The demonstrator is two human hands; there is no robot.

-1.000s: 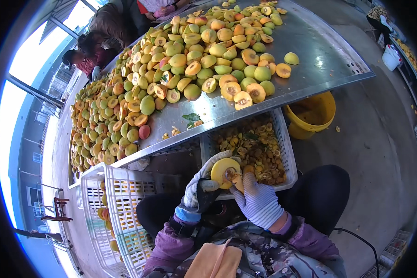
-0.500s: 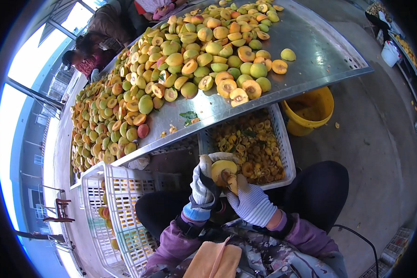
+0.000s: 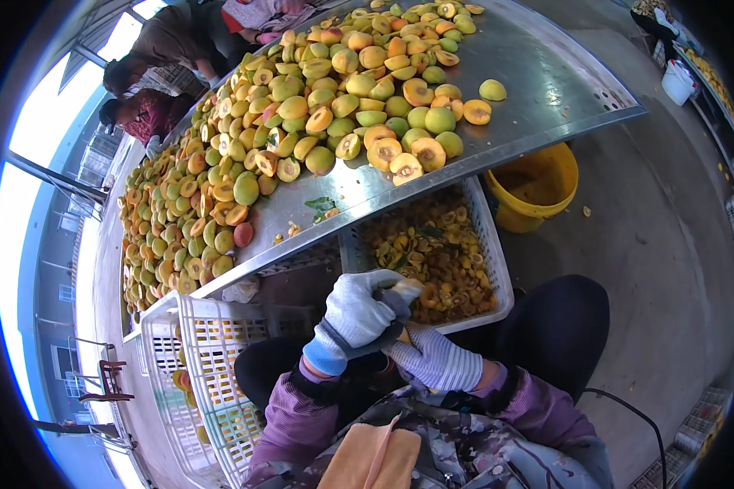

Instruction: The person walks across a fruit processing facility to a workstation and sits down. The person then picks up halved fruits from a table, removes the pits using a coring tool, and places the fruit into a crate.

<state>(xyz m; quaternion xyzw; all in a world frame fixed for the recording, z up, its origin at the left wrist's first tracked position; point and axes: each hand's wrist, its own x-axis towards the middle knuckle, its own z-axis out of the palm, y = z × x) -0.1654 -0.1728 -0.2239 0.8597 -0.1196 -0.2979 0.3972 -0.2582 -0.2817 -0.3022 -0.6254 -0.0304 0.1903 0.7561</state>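
Observation:
My left hand [image 3: 357,314], in a grey-white glove with a blue cuff, is closed with its back turned up. Its fingers curl round a halved peach that the glove now hides. Against it, from the right, presses my right hand [image 3: 442,359] in a striped purple-white glove, thumb and fingers closed. A small orange-brown piece [image 3: 404,335] shows between the hands; I cannot tell whether it is a tool or fruit. Just beyond the hands, below the table edge, stands a white crate [image 3: 504,281] holding scraps and pits. Halved yellow-green peaches [image 3: 294,110] heap up on the metal table [image 3: 538,77].
A yellow bucket [image 3: 534,208] stands under the table's right side. White slatted baskets [image 3: 220,350] with some fruit are at my left. A cable [image 3: 640,417] runs on the floor at right. Two people [image 3: 143,114] work at the table's far left; another sits beyond it.
My left hand has rolled over, so its back now covers the peach half that showed before. My right hand stays against it, slightly lower. The view has shifted a little.

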